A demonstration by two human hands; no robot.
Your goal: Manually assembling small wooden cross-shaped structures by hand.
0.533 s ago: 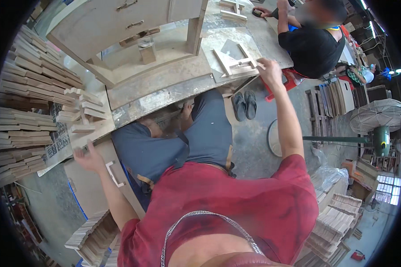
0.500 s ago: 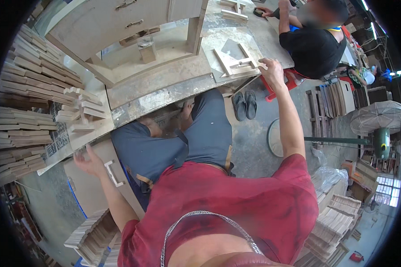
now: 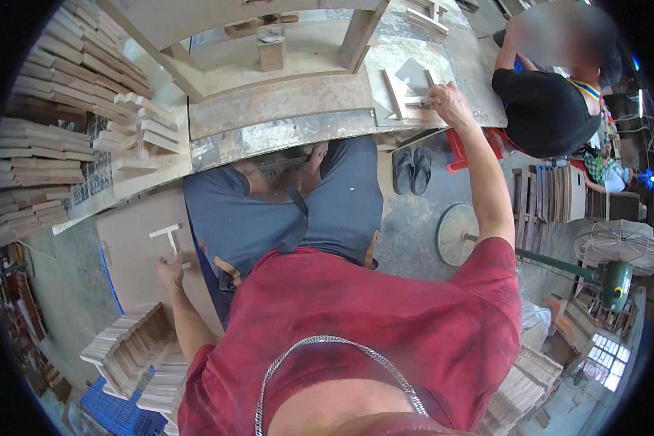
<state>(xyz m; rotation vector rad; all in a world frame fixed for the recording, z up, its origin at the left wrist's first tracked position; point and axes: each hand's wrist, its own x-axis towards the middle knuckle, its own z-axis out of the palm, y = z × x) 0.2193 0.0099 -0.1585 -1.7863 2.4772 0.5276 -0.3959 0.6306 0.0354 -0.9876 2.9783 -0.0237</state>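
A small H-shaped wooden frame (image 3: 165, 232) is at the board on my left. My left hand (image 3: 171, 272) is closed at its near end, with fingertips against the wood; part of the grip is hidden. On the workbench to the right, another H-shaped wooden frame (image 3: 395, 94) lies on a pale square board (image 3: 379, 64), over a grey patch. My right hand (image 3: 452, 106) has its fingers closed round the right-hand bar of that frame, covering part of it.
A large wooden furniture carcass (image 3: 356, 43) stands on the bench (image 3: 283, 131). Stacked wooden strips (image 3: 43, 138) fill the far left, with small pieces (image 3: 145, 134) nearer. A co-worker (image 3: 552, 109) sits at right. A green fan (image 3: 616, 283), slippers (image 3: 412, 171) and stacked frames (image 3: 127, 341) surround me.
My left hand has gone from spread above the board to the small frame there and closed on it. The right hand's fingers have closed on the bench frame's right bar. The view has shifted.
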